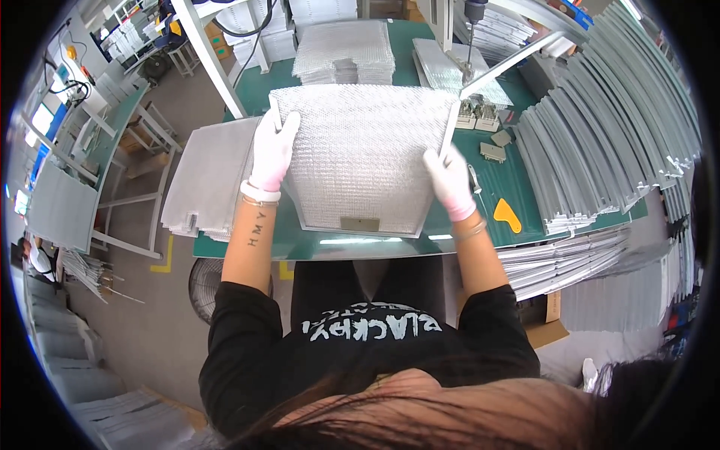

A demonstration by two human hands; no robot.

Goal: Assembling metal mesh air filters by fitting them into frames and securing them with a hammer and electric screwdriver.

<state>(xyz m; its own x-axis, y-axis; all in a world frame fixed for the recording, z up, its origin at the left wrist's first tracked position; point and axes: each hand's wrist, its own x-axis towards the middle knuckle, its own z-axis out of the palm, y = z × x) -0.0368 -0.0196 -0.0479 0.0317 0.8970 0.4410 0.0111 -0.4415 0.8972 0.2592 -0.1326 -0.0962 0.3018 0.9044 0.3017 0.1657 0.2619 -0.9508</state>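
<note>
A silvery metal mesh filter panel (360,157) with a thin frame is held up before me, tilted, its lower edge close to the front of the green table (300,244). A small plate (359,223) sits at the middle of that lower edge. My left hand (274,150), in a white and pink glove, is closed on the panel's left side, thumb across the mesh. My right hand (451,180), gloved alike and slightly blurred, closes round the right side edge. The fingers behind the panel are hidden.
A stack of mesh sheets (206,176) lies at the left, another (349,49) at the back. Tall rows of frames (600,127) fill the right. Near my right hand lie a yellow scraper (508,215) and a screwdriver (474,180). A drill-like tool (472,30) hangs at the back right.
</note>
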